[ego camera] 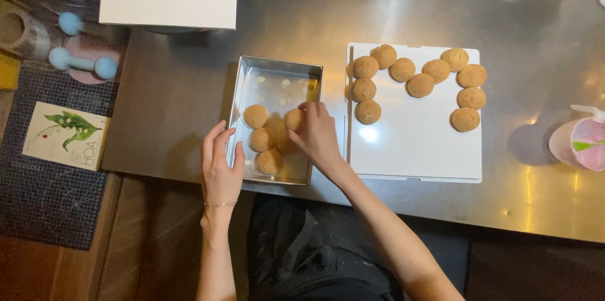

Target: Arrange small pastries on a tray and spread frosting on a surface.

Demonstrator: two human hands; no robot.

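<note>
A round tan bun (294, 118) is being gripped by the right hand (318, 134) inside the square metal tin (277, 65), which is being steadied by the open left hand (220, 165), with a careful lift judged next.

Golden-brown buns (420, 85), white board (416, 147), silver tray (277, 68).

There is one view only, from the camera on my head, looking almost straight down onto the steel table (441, 11); it sits fairly near, at arm's reach above the square metal tray (275, 68); the tray lies just left of centre; my forearms enter from the bottom edge below the tray; the table's near edge crosses just beneath it; floor shows lower left.
</note>
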